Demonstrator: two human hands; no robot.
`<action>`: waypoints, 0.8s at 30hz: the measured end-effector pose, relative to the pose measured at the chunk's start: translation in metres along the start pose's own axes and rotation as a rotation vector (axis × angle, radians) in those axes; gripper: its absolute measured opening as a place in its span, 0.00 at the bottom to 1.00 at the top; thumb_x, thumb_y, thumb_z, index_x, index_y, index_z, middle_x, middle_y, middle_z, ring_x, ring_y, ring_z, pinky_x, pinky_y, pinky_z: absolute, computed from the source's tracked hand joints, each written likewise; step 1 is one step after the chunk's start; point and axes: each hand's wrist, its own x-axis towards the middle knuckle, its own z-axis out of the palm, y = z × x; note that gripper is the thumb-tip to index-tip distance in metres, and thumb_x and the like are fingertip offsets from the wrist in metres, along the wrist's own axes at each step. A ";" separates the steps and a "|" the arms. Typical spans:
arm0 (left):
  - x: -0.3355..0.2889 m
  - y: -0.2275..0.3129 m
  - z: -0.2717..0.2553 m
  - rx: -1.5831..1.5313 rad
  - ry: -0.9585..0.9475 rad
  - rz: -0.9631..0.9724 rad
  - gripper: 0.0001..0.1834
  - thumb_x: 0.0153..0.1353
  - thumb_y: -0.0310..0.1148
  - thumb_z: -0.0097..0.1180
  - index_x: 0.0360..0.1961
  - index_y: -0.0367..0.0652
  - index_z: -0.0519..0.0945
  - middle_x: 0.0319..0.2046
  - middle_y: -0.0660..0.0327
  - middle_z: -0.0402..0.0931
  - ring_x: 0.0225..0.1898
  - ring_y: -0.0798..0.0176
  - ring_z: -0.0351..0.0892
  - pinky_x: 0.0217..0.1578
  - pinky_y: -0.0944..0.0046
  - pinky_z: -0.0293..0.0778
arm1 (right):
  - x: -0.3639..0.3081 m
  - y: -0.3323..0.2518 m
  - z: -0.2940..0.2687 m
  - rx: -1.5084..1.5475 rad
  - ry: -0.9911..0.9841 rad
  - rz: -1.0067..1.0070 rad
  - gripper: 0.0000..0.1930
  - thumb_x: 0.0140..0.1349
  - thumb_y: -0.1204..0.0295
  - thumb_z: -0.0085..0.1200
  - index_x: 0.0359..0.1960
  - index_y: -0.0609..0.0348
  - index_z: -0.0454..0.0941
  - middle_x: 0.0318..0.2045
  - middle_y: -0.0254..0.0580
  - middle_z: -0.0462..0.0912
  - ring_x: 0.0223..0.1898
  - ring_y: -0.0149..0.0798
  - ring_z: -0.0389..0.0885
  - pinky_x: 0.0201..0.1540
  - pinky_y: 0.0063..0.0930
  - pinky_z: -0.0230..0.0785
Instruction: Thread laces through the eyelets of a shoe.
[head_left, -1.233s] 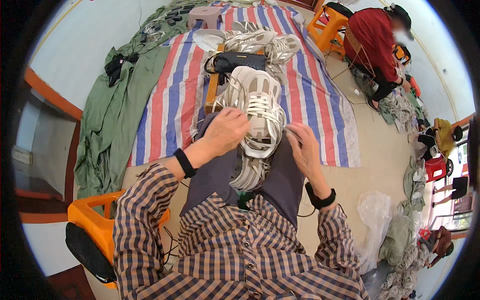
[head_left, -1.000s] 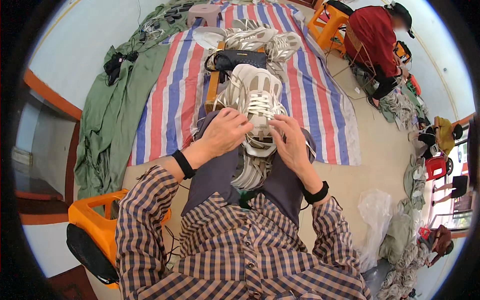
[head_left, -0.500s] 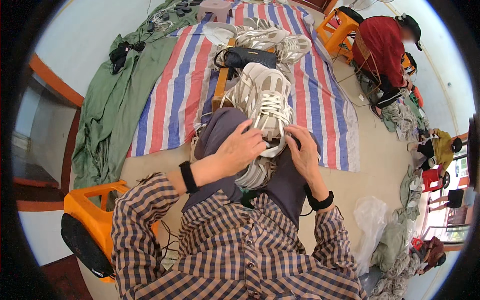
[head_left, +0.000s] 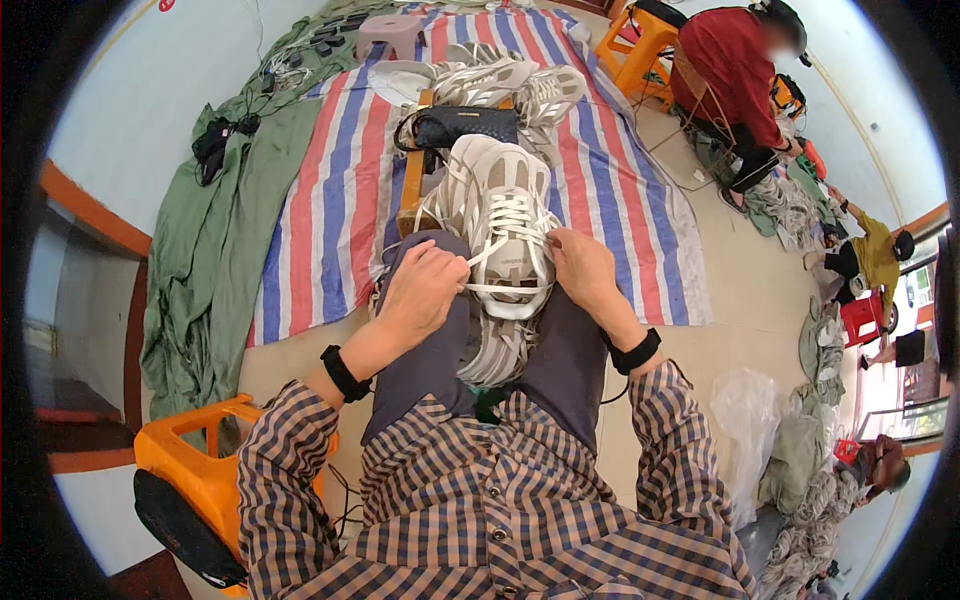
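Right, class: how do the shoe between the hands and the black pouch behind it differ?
Colour: the shoe is beige and off-white; the pouch is black. Pose: the shoe points toward the picture's lower edge; the pouch lies crosswise. Handling: the left hand holds the shoe's lace; neither hand touches the pouch.

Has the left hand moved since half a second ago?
Yes: judged against the black pouch, the left hand has shifted leftward, farther from the sneaker.
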 end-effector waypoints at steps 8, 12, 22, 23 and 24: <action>-0.005 -0.003 0.004 0.003 0.015 0.037 0.07 0.50 0.22 0.56 0.30 0.44 0.73 0.29 0.59 0.72 0.39 0.54 0.75 0.55 0.49 0.65 | 0.006 -0.001 -0.005 -0.101 -0.080 0.004 0.05 0.56 0.75 0.48 0.33 0.59 0.76 0.30 0.51 0.81 0.32 0.56 0.81 0.34 0.47 0.72; -0.007 -0.008 -0.008 0.078 0.021 0.102 0.05 0.48 0.25 0.57 0.27 0.45 0.74 0.27 0.60 0.70 0.38 0.54 0.74 0.52 0.52 0.66 | 0.011 0.003 -0.016 -0.149 -0.122 -0.010 0.05 0.56 0.74 0.49 0.32 0.58 0.76 0.29 0.51 0.80 0.31 0.56 0.80 0.33 0.47 0.72; -0.060 -0.112 -0.116 0.505 -0.118 -0.046 0.03 0.49 0.26 0.54 0.27 0.46 0.74 0.25 0.58 0.70 0.36 0.53 0.71 0.42 0.56 0.65 | 0.035 -0.010 -0.020 0.035 0.170 -0.041 0.05 0.56 0.71 0.53 0.31 0.58 0.73 0.29 0.46 0.79 0.28 0.51 0.80 0.30 0.42 0.70; -0.060 -0.111 -0.120 0.523 -0.119 -0.055 0.04 0.49 0.25 0.53 0.27 0.45 0.74 0.25 0.58 0.71 0.36 0.52 0.71 0.42 0.56 0.65 | 0.034 -0.015 -0.015 0.103 0.145 -0.043 0.05 0.57 0.71 0.53 0.31 0.58 0.74 0.28 0.46 0.79 0.27 0.51 0.80 0.30 0.41 0.71; -0.058 -0.106 -0.121 0.520 -0.144 -0.075 0.04 0.50 0.22 0.53 0.26 0.44 0.74 0.26 0.59 0.73 0.36 0.53 0.72 0.42 0.56 0.65 | 0.033 -0.018 -0.012 0.139 0.117 -0.007 0.05 0.57 0.71 0.53 0.31 0.59 0.74 0.28 0.46 0.80 0.28 0.50 0.80 0.31 0.41 0.71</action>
